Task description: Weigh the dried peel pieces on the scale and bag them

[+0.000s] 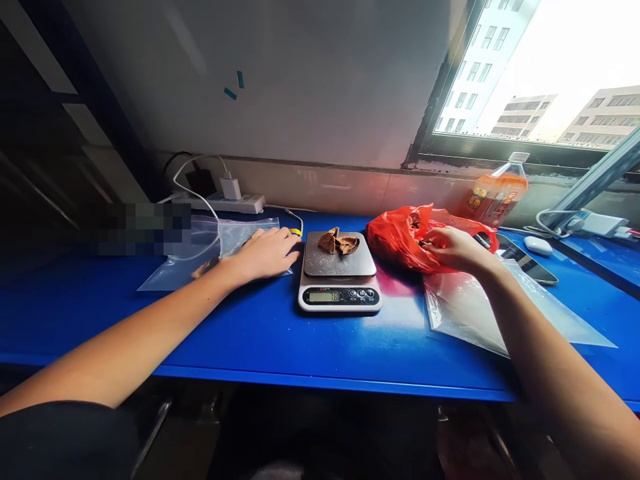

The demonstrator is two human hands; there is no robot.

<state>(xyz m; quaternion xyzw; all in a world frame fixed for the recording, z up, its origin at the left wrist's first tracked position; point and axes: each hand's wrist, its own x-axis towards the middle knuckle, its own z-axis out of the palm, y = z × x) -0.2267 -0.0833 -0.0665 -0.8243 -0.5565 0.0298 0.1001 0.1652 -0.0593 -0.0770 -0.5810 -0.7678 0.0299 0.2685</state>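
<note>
A white digital kitchen scale [340, 301] stands in the middle of the blue table, its display lit. Broken brown, dried-looking pieces [339, 243] rest on its metal plate. My left hand [267, 255] lies palm down beside the scale, fingers spread over a clear zip bag [245, 230]; a brown bit shows under the wrist. On the right, a crumpled red plastic bag [397, 233] holds more brown pieces. My right hand [453, 248] reaches to its opening with thumb and fingers pinched together. What the fingertips grip is too small to make out.
Behind the red bag an orange-labelled drink bottle [500, 190] leans by the window. A clear plastic bag [465, 307], a phone [530, 260] and a white earbud-like case [538, 245] lie to the right. At the wall, a power strip [250, 203] holds chargers and cables.
</note>
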